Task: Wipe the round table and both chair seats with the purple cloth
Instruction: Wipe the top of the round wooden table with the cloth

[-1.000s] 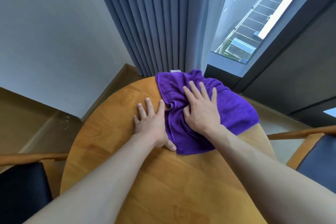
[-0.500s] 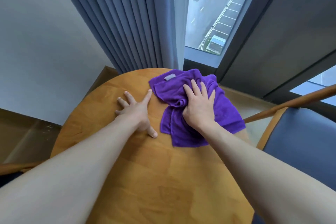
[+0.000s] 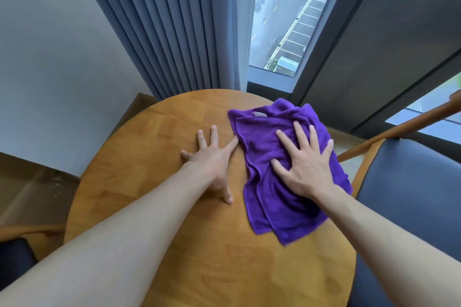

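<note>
A purple cloth (image 3: 269,197) lies folded and rumpled on the right half of the round wooden table (image 3: 149,147). My right hand (image 3: 306,167) presses flat on the cloth with its fingers spread. Beside it, my left hand (image 3: 212,159) rests flat on the bare wood, and its index finger touches the cloth's left edge. One chair with a dark blue seat (image 3: 409,194) stands at the right of the table. A second dark seat (image 3: 15,259) shows at the lower left corner.
Grey-blue curtains (image 3: 162,22) hang behind the table's far edge, next to a window (image 3: 282,15). A wooden chair rail (image 3: 404,124) slants up at the right. A white wall and skirting stand at the left.
My right hand has slid the cloth to the right side of the table and spread it flatter. The left hand has stayed on the wood. My view has turned to the right.
</note>
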A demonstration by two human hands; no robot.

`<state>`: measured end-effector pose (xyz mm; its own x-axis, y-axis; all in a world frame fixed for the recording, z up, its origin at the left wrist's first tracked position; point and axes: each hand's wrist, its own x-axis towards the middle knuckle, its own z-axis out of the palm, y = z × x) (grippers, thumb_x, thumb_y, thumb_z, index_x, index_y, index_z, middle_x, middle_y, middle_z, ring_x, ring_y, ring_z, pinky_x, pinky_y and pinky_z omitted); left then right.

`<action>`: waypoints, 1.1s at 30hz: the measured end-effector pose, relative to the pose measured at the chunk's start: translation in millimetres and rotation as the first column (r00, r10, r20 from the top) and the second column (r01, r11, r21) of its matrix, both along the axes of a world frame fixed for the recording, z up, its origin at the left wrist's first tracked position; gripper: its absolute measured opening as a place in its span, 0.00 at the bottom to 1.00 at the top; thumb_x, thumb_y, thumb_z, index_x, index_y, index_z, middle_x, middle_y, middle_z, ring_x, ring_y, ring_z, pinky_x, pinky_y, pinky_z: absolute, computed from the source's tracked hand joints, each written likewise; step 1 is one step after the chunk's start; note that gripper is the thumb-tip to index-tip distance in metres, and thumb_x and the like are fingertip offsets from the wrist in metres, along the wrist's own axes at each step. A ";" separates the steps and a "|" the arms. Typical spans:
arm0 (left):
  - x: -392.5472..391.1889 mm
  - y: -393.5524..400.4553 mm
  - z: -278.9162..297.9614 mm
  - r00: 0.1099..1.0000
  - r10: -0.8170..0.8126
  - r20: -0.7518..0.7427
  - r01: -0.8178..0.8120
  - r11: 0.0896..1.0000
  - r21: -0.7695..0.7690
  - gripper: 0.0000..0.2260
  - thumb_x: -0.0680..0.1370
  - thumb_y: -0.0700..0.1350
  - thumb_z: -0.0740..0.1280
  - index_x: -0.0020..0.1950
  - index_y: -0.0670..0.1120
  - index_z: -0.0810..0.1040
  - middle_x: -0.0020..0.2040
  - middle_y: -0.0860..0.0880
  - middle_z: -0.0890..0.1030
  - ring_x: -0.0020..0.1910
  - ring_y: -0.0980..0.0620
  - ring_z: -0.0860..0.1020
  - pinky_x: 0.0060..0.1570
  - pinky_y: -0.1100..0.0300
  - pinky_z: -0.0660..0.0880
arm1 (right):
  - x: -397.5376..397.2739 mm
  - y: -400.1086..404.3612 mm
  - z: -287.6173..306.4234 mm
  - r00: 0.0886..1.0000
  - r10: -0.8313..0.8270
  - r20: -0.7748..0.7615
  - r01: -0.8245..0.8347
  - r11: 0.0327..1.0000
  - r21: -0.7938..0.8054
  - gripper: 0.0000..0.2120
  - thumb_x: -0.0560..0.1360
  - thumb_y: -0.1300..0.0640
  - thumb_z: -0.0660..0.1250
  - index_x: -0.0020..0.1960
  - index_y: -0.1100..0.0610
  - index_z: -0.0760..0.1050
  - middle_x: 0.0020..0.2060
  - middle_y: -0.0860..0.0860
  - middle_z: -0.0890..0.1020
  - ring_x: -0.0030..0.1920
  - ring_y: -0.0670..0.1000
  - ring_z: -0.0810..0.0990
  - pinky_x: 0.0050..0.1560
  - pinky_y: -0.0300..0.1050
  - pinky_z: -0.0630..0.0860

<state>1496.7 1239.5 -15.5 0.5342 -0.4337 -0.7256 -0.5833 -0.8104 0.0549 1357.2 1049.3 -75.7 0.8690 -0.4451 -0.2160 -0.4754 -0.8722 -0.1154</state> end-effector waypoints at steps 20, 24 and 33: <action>-3.7 -0.4 -5.7 0.999 0.038 0.025 -0.038 0.999 -0.021 0.70 0.58 0.58 0.86 0.78 0.67 0.31 0.77 0.45 0.22 0.78 0.32 0.30 0.71 0.22 0.54 | -23.4 12.4 4.7 0.996 -0.085 0.001 0.085 0.996 0.026 0.36 0.75 0.41 0.49 0.83 0.39 0.49 0.84 0.46 0.49 0.82 0.56 0.49 0.79 0.67 0.41; -3.4 -2.1 -8.4 0.998 0.030 0.058 -0.029 0.999 -0.016 0.72 0.56 0.58 0.86 0.78 0.68 0.31 0.78 0.45 0.23 0.79 0.31 0.33 0.69 0.24 0.60 | 31.2 52.1 -0.9 0.966 -0.252 0.061 0.248 0.966 0.078 0.36 0.78 0.44 0.53 0.84 0.46 0.47 0.84 0.49 0.44 0.83 0.58 0.40 0.76 0.72 0.36; -22.5 -3.3 5.9 0.987 -0.127 0.095 0.129 0.992 -0.016 0.59 0.61 0.52 0.86 0.81 0.59 0.49 0.83 0.43 0.35 0.80 0.28 0.43 0.71 0.34 0.67 | -82.5 67.1 2.3 0.964 0.197 0.177 -0.214 0.974 0.077 0.32 0.78 0.45 0.57 0.82 0.46 0.60 0.83 0.45 0.56 0.82 0.52 0.53 0.81 0.58 0.50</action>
<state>1474.2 1236.2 -9.7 0.5385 -0.5179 -0.6647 -0.6855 -0.7280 0.0118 1274.8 1116.4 -73.4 0.9670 -0.2375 -0.0926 -0.2539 -0.9302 -0.2649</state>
